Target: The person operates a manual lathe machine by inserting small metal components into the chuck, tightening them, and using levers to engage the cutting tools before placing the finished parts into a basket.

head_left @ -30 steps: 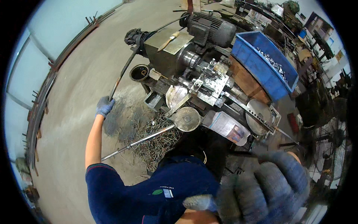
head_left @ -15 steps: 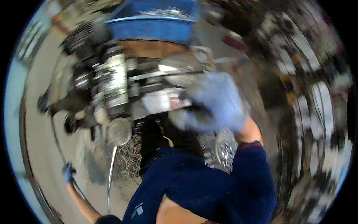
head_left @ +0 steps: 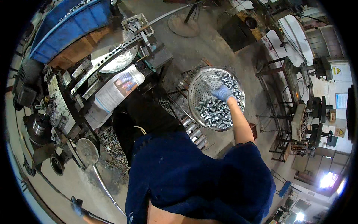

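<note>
Two gloved hands are in my view, well apart. Nearest, at the lower left edge, my left hand in a dark glove is wrapped around a long thin metal rod that curves up toward the machine; the fingers are curled on it, though the grip is small in the picture and I cannot tell how tightly. My dark blue shirt fills the bottom middle.

Farther out on the right, my right hand in a light blue glove reaches down into a round perforated metal basin that sits on the floor. The basin holds a heap of small shiny metal parts, piled mostly on its near and right side. The hand rests on top of the heap; whether the fingers are spread or closed on any parts I cannot tell.

Just beside the basin, on its near left, lies a row of short metal cylinders. Left of that stands the dark machine with a tangle of metal shavings at its foot. A blue bin stands farthest, at the upper left.
</note>
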A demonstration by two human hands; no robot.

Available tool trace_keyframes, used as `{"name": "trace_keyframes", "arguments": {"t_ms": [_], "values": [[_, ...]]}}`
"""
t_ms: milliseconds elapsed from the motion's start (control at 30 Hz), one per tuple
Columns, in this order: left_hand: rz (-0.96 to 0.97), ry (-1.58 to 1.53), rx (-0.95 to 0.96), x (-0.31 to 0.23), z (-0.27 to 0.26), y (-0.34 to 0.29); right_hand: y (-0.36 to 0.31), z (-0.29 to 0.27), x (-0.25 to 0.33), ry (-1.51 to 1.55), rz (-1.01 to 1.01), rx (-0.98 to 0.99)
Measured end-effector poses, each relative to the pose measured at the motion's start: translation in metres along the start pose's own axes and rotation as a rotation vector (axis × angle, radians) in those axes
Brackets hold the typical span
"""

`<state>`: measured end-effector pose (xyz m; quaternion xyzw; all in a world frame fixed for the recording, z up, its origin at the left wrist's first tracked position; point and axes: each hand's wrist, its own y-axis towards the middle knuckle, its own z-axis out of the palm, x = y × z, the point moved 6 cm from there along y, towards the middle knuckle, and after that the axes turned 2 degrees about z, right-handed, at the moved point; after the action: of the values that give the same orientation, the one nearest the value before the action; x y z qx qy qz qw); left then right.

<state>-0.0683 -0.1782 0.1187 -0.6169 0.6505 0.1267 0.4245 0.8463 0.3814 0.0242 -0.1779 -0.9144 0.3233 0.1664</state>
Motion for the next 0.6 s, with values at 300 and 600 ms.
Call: {"name": "trace_keyframes", "arguments": {"t_ms": [300, 600], "values": [[0.032, -0.001, -0.095, -0.001, -0.002, -0.006, -0.02, 0.033, 0.022, -0.388, -0.214, -0.021], [0.099, -0.01, -0.086, -0.012, 0.01, -0.018, -0.033, 0.032, 0.014, -0.606, -0.331, 0.055]]}}
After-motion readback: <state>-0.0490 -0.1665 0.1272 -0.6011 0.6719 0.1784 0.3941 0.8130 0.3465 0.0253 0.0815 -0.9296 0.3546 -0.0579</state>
